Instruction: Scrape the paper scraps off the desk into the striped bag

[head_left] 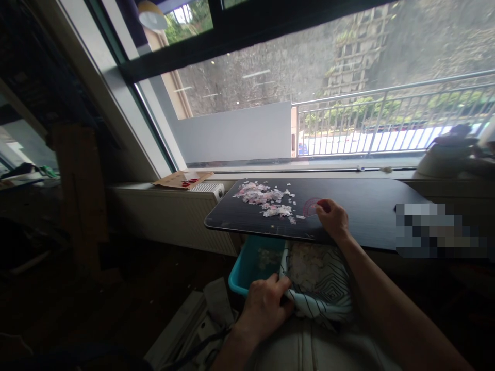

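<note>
Standing well to the left of the table (pixel 371 206), a sheet of cardboard (pixel 79 180) shows in the dim part of the room. Also left of the table, beyond its rounded corner, red scissors (pixel 189 182) lie on brown paper (pixel 164 180). A white radiator (pixel 208 192) stands next, its top just beside the table's left end. Below and in front of that end, a teal bin (pixel 238 273) sits low, with a few pale bits inside, too dark to tell apart.

The left hand (pixel 266 301) is below the table's front edge, between the teal bin and a striped cloth (pixel 328 296). Its fingers are bent at the cloth's edge; whether they pinch it, I cannot tell. The cloth lines a container just under the table's front edge, and many scraps fill it.

On the left half of the table, small white and pinkish scraps (pixel 255 195) lie in a loose heap, with stray pieces around it. Right of them, near the table's middle, is a clear protractor (pixel 309 207) with red markings. The right hand (pixel 333 219), above the table, has thumb and fingers together, clamped on the protractor's right side. Behind the table, beyond the window, runs a railing (pixel 381 123).
</note>
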`<state>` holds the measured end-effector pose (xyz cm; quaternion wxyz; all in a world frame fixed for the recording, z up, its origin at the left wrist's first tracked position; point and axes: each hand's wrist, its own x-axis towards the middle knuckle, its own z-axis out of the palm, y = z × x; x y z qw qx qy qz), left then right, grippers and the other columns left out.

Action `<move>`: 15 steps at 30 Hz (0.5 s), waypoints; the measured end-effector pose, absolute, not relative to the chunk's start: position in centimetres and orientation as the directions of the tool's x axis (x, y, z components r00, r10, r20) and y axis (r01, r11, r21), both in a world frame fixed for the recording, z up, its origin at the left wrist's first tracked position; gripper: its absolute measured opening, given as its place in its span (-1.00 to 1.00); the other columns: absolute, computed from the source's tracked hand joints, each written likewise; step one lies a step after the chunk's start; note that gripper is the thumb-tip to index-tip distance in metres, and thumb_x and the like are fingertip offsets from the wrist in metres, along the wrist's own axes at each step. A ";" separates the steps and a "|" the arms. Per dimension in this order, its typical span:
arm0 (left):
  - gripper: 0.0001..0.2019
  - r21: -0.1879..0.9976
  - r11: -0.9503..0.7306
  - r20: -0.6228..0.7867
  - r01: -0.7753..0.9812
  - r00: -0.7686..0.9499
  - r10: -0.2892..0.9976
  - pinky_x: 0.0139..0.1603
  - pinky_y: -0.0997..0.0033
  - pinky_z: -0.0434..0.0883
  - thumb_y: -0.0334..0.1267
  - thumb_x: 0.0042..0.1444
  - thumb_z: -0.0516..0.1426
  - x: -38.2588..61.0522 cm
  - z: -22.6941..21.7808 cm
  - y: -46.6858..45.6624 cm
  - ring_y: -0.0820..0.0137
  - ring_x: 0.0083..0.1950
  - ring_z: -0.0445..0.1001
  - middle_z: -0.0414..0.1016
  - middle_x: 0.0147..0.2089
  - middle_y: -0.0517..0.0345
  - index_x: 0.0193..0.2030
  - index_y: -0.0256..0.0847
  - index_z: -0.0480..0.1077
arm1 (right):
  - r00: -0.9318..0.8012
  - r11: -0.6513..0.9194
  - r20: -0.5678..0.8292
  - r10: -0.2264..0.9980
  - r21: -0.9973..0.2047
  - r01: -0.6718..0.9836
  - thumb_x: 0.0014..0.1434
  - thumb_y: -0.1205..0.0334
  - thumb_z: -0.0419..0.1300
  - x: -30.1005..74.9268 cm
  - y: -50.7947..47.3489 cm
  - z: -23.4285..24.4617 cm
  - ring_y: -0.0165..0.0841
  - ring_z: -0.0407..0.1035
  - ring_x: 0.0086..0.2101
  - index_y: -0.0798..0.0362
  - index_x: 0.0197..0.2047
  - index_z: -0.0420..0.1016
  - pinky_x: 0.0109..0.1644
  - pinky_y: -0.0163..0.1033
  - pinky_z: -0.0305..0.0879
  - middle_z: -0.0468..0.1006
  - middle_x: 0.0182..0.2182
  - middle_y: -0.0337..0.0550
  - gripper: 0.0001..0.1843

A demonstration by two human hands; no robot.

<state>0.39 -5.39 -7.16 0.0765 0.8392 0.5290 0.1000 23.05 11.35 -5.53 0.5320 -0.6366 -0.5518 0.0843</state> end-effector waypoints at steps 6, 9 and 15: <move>-0.88 0.221 -0.427 0.080 0.877 0.420 0.904 -0.40 0.43 0.13 -0.20 0.05 0.15 0.4 -7.2 -5.4 0.35 -0.32 0.40 0.38 -0.31 0.25 -0.26 -0.09 0.33 | 0.405 0.219 0.524 0.749 -0.773 0.595 -0.06 0.07 0.15 22.9 10.8 -5.3 -0.29 0.40 -0.43 0.03 -0.35 0.52 -0.26 -0.21 0.28 0.55 -0.50 -0.17 -0.74; -0.89 0.229 -0.422 0.079 0.877 0.416 0.906 -0.40 0.43 0.12 -0.20 0.04 0.15 0.4 -7.2 -5.3 0.35 -0.32 0.40 0.38 -0.32 0.25 -0.28 -0.09 0.32 | 0.323 0.286 0.543 0.775 -0.758 0.587 -0.05 0.08 0.14 22.8 11.1 -5.6 -0.31 0.40 -0.44 0.03 -0.32 0.52 -0.27 -0.22 0.28 0.55 -0.49 -0.18 -0.73; -0.90 0.243 -0.428 0.085 0.870 0.421 0.903 -0.40 0.42 0.11 -0.20 0.05 0.14 0.4 -7.2 -5.3 0.34 -0.32 0.40 0.39 -0.32 0.24 -0.28 -0.08 0.32 | 0.223 0.334 0.537 0.813 -0.745 0.577 -0.01 0.07 0.13 22.9 11.3 -5.8 -0.32 0.40 -0.43 0.04 -0.31 0.52 -0.28 -0.23 0.27 0.56 -0.46 -0.17 -0.73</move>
